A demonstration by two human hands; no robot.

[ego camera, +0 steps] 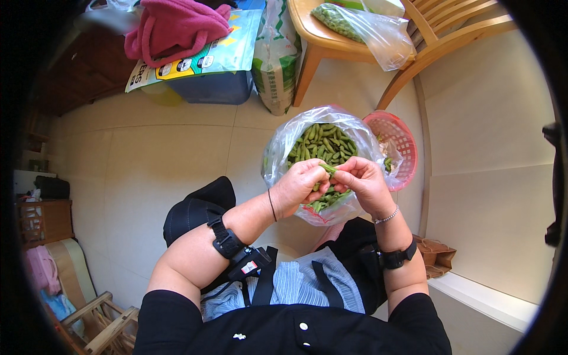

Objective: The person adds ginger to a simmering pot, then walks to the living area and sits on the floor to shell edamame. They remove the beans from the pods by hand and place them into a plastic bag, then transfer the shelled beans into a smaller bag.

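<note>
Above a clear plastic bag (279, 155) filled with green soybean pods (326, 142), my two hands meet over a single pod (328, 168). My left hand (306, 179) grips one end of it, with another bit of green showing under its fingers. Thumb and forefinger of my right hand (361, 177) pinch the pod's other end. The bag stands open in front of my knees, its rim folded outward. Whether the pod is split cannot be seen.
Right of the bag stands a pink plastic basket (410, 151) holding scraps and a thin bag. A wooden chair (310, 33) bears a plastic bag of shelled green beans (339, 22). Behind are a rice sack (275, 75) and a blue storage box (213, 88). A brown paper bag (437, 257) sits by my right arm.
</note>
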